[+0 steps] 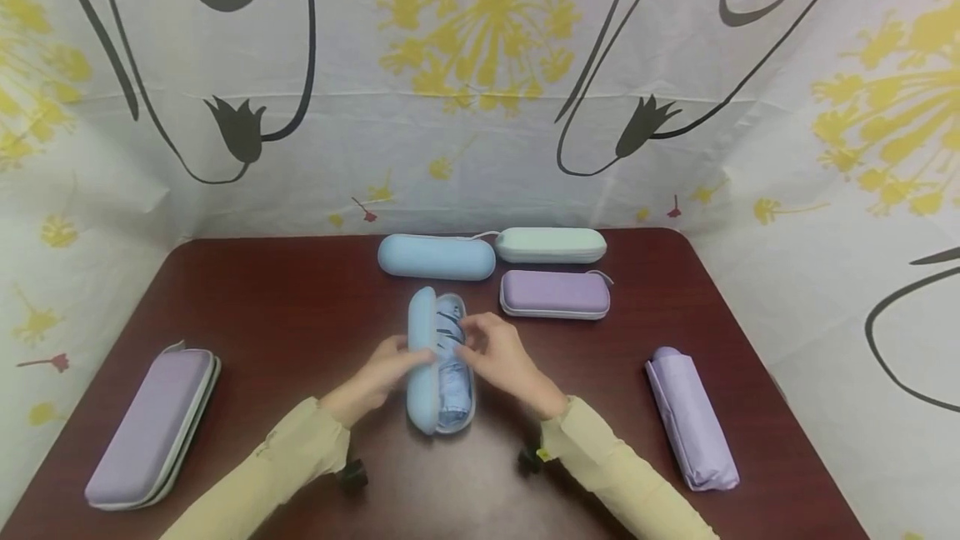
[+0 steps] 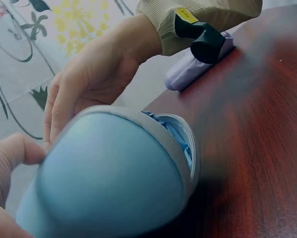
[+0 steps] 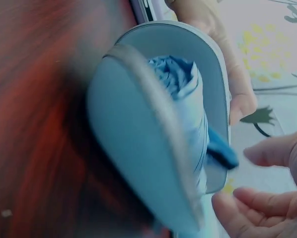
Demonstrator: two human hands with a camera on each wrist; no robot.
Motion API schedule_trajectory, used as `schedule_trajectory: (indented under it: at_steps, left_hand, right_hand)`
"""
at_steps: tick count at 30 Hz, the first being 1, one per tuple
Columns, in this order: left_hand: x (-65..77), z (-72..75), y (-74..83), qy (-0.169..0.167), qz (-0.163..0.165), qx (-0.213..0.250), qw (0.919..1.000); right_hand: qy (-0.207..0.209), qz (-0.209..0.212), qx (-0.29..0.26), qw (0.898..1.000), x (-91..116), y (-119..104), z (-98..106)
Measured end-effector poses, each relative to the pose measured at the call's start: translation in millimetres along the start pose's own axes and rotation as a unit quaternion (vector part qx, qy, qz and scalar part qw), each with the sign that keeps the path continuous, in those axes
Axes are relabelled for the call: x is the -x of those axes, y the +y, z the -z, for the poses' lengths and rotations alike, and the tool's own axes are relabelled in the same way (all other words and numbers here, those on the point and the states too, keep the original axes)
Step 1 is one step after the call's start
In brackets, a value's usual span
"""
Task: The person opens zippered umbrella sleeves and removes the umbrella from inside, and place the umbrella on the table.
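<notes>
Head view: pale-blue case (image 1: 423, 394), dark-striped umbrella (image 1: 453, 382) inside, left fingers (image 3: 244, 99) round lid (image 1: 422, 319), right fingers (image 3: 262, 201) apart

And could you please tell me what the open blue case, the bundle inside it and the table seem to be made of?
The blue case looks like moulded plastic or leatherette: smooth, rounded, matte. The bundle seems to be thin fabric, given its crinkled folds. The table is apparently wood or wood-look veneer, dark red-brown with fine grain streaks and a sheen.
</notes>
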State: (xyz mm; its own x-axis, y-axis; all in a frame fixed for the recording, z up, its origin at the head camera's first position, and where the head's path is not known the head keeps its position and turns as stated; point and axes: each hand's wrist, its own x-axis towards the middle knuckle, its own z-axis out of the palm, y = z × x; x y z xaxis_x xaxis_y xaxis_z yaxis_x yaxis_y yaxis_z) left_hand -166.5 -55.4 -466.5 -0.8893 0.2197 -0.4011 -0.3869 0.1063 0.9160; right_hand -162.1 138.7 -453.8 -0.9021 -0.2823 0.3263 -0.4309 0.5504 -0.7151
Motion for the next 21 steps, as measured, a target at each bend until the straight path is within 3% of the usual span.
schedule_trajectory:
  at_steps: [5,9,15,21]
  left_hand:
    - [0.8,7.9,-3.2,-0.035,-0.011,0.051,0.9980]
    - [0.9,11.8,-4.1,-0.060,-0.016,0.081,0.9948]
    - [1.2,15.9,-4.2,-0.092,-0.010,0.107,0.9899]
    - [1.5,17.3,-3.3,-0.101,0.000,0.102,0.9896]
  right_hand:
    - [-0.027,-0.030,0.058,0.997,-17.5,-8.6,-4.4]
    - [-0.060,-0.084,0.093,0.990,-29.6,-12.7,-5.3]
    - [-0.091,-0.152,0.153,0.972,-40.8,-13.5,-14.0]
    - [-0.101,-0.165,0.232,0.953,-45.7,-15.3,-24.5]
